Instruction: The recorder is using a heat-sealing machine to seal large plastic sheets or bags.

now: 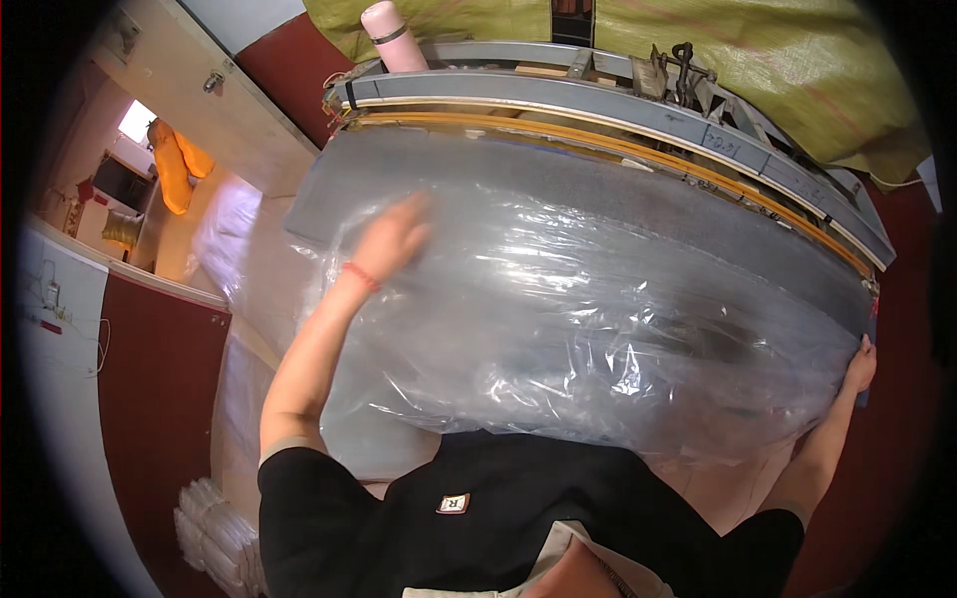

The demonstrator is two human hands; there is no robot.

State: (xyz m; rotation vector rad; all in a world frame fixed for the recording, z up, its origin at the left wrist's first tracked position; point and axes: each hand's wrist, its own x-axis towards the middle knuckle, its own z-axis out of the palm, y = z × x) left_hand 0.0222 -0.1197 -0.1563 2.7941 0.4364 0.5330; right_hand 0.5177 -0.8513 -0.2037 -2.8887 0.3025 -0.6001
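A wide sheet of clear plastic film (568, 299) lies wrinkled and shiny over a grey work surface (658, 204) in front of me. My left hand (394, 237), with a red band at its wrist, is over the left part of the film; motion smears its fingers, so their pose and any contact are unclear. Far to the right, my right hand (863, 365) is closed on the film's right edge, at the corner of the grey surface. The film's near edge hangs down in front of my body.
A long metal beam (618, 110) with an orange strip runs along the back. A pink bottle (395, 38) stands at its left end, and a metal clamp (684, 72) sits farther right. Bundled clear plastic (214, 533) lies low on the left, near an open door (214, 85).
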